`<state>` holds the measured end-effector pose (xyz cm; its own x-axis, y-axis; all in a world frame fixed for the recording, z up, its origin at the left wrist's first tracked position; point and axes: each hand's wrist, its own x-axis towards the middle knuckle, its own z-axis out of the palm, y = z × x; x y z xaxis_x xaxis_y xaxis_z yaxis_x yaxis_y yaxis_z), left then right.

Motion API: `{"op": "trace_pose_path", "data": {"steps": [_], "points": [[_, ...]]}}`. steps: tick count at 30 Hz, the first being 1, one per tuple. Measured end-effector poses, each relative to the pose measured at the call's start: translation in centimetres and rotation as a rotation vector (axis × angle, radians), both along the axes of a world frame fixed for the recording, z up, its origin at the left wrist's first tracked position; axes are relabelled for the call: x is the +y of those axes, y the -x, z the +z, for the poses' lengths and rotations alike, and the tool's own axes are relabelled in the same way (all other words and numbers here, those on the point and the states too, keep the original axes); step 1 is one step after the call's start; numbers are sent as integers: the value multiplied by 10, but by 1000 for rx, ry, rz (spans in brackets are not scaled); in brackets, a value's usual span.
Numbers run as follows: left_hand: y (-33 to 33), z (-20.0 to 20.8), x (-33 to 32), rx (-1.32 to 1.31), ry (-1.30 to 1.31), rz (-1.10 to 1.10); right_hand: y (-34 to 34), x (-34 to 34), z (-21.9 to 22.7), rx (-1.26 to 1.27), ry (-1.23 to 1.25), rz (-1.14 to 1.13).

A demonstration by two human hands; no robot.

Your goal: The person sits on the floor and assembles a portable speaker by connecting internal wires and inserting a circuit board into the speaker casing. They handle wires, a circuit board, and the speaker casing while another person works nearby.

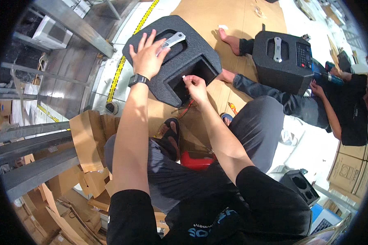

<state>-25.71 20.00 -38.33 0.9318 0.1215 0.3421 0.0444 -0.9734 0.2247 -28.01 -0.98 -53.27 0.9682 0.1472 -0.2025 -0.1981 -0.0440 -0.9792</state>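
Note:
A black textured speaker cabinet (155, 85) stands in front of me, with a grey metal handle (173, 41) on top and a rectangular opening (202, 70) in its near side. My left hand (147, 60), a dark watch on its wrist, rests on the cabinet beside the handle, fingers spread. At the opening's edge, my right hand (197, 87) is closed in a pinch on a small white piece (183, 76), too small to name; it may be a connector. Red and dark wires (187, 109) hang below the cabinet near my right wrist.
On the right, a co-worker (327, 98) sits by a second black speaker (280, 65) with a control panel, a teal power drill (333, 78) beside it. A red object (197, 160) lies between my legs. Cardboard boxes (88, 141) and metal racking (41, 163) stand left.

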Motion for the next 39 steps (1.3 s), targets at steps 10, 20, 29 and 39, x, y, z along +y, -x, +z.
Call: {"op": "trace_pose_path", "data": {"steps": [10, 20, 29, 39], "points": [[1, 0, 0, 0, -15, 10, 1, 10, 18, -29, 202, -62], [1, 2, 2, 23, 1, -8, 7, 13, 43, -6, 243, -82], [0, 0, 5, 26, 33, -12, 6, 8, 29, 28, 118, -64], [1, 0, 6, 15, 83, -14, 21, -4, 10, -148, 75, -116]]}}
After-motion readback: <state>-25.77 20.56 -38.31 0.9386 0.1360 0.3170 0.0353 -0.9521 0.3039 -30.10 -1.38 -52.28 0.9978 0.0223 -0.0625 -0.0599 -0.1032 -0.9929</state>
